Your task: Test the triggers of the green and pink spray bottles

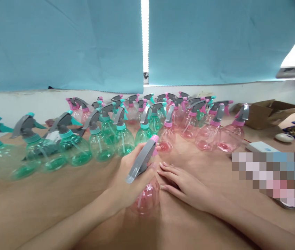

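A pink transparent spray bottle [147, 199] with a grey and pink trigger head stands on the brown tabletop in front of me. My left hand [130, 173] is wrapped round its neck, just under the trigger head, and hides the collar. Just right of the bottle, my right hand [180, 182] rests low over the table with fingers stretched out and nothing in them. Its fingertips come close to the bottle; whether they touch it I cannot tell. Beyond my hands stand a green spray bottle [125, 144] and a pink spray bottle [166, 139], each with some liquid or tinted base showing.
Several more green bottles [76, 152] line the left, and several pink ones [207, 137] the right and back. An open cardboard box [262, 113], a white mouse [284, 138] and a white box [262, 147] lie at right. Blue curtains [64, 45] hang behind.
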Demonstrator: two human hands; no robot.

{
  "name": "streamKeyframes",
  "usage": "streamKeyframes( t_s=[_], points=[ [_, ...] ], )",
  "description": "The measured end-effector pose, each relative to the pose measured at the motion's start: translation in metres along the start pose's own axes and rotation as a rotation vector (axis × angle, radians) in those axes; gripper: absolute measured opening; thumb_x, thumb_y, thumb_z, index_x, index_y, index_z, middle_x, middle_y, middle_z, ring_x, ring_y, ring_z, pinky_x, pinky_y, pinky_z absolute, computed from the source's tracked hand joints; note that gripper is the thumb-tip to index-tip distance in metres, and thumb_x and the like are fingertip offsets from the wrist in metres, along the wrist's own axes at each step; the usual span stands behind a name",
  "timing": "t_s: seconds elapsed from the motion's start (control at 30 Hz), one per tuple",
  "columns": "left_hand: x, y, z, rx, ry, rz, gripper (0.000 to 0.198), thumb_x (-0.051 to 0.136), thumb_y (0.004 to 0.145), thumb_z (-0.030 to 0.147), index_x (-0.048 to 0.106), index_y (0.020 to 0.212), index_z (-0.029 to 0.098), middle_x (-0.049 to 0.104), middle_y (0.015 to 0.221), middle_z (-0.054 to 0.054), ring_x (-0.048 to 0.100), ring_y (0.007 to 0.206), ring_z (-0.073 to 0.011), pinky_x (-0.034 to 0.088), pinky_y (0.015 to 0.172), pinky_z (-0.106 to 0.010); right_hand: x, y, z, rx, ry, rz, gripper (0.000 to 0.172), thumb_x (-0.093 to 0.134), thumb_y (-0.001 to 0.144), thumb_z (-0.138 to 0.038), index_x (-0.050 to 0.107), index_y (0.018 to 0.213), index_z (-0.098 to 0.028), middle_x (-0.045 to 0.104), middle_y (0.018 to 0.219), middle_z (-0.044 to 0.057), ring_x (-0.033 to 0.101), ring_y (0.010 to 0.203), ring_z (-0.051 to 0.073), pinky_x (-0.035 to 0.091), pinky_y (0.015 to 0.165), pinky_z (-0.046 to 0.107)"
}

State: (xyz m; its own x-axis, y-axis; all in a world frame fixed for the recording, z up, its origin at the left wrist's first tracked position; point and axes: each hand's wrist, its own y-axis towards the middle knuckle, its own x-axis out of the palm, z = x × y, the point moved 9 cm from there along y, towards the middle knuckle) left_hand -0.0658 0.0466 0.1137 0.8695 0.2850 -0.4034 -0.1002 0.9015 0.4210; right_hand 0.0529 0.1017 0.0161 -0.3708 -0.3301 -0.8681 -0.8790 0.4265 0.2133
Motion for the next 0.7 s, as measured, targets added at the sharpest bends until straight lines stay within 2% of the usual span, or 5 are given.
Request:
streamKeyframes(
  t_s=[0.23, 0.5, 0.7],
  points=[
    [0.0031, 0.0004, 0.0021, 0.016, -0.03, -0.04, 0.034, 0.052, 0.081, 0.007, 0.055, 0.109, 0.026, 0.044, 0.073, 0.007, 0.042, 0.064, -0.0105, 0.039, 0.061, -0.022, 0.0002, 0.0001, 0.0005, 0.008, 0.007, -0.035, 0.052, 0.047, 0.097, -0.047, 0.049, 0.141, -0.018, 0.047, 0.147, 0.011, 0.038, 0.139, 0.027, 0.032, 0.115, 0.047],
    [0.0025, -0.0005, -0.0016, -0.001, -0.043, -0.028, 0.034, 0.052, 0.082, 0.007, 0.056, 0.109, 0.027, 0.043, 0.073, 0.007, 0.04, 0.064, -0.0104, 0.038, 0.06, -0.022, 0.0011, 0.0007, 0.0014, 0.021, -0.005, -0.061, 0.053, 0.045, 0.097, -0.047, 0.049, 0.141, -0.018, 0.044, 0.149, 0.01, 0.037, 0.139, 0.027, 0.032, 0.115, 0.047],
    [0.0024, -0.0006, -0.0003, 0.005, -0.044, -0.041, 0.033, 0.053, 0.081, 0.008, 0.055, 0.108, 0.028, 0.043, 0.072, 0.007, 0.044, 0.065, -0.0112, 0.039, 0.06, -0.023, 0.0015, 0.0009, 0.0015, 0.016, 0.004, -0.059, 0.053, 0.046, 0.097, -0.047, 0.049, 0.141, -0.018, 0.045, 0.148, 0.01, 0.037, 0.139, 0.026, 0.031, 0.116, 0.046]
  ],
)
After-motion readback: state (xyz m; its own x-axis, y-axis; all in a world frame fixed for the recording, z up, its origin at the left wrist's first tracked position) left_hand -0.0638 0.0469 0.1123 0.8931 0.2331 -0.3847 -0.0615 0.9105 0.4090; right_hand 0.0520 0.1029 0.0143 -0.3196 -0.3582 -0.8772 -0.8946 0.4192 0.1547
